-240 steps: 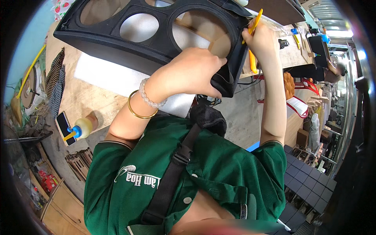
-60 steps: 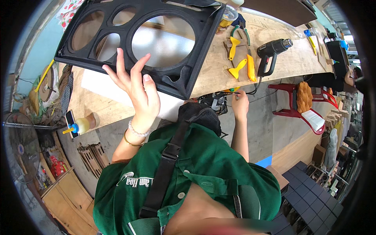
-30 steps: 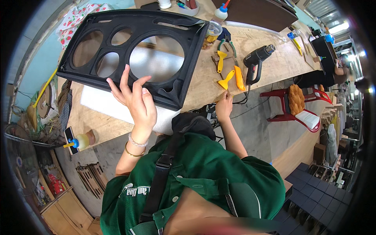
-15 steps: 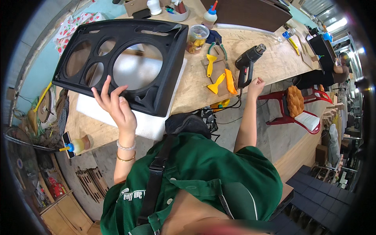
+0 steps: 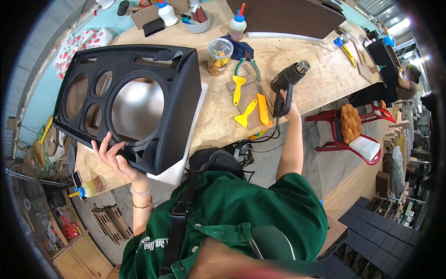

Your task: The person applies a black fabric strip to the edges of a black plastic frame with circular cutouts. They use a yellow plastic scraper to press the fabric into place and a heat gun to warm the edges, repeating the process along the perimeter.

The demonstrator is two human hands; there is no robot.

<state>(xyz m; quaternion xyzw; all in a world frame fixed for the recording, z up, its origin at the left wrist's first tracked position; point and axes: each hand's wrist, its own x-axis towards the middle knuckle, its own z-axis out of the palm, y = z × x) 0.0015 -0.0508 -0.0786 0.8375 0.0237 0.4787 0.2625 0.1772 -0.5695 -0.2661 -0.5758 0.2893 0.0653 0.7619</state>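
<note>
- Head view, changes: right hand [image 5: 290,108], lately beside the heat gun, now on its handle; cabinet shows more of its side panel, though the whole view has shifted too.
- Black cabinet [image 5: 180,107], round cut-outs in front: at the left of the worktop [image 5: 320,90], over a white foam sheet [image 5: 173,174].
- Cloth flap [image 5: 148,156], black: at the cabinet's near right front corner, apparently loose.
- Left hand [image 5: 115,160]: fingers spread against the cabinet's lower front edge; the grip looks steadying rather than clasping. Best kept light, clear of the flap.
- Heat gun [image 5: 281,83], black: right hand's grip wrapped about the handle, nozzle pointing away from the person. A full hold on the handle, off the nozzle, would serve best.
- Cable [image 5: 273,136]: runs below the worktop's near edge; wants slack, free of the orange-handled knife [image 5: 263,110] just beside the gun.
- Yellow scrapers, one upper [image 5: 238,88], one lower [image 5: 246,113]: left of the knife.
- Plastic tub [image 5: 219,56]: between cabinet and pliers [image 5: 248,65]; sensibly kept out of the nozzle's line.
</note>
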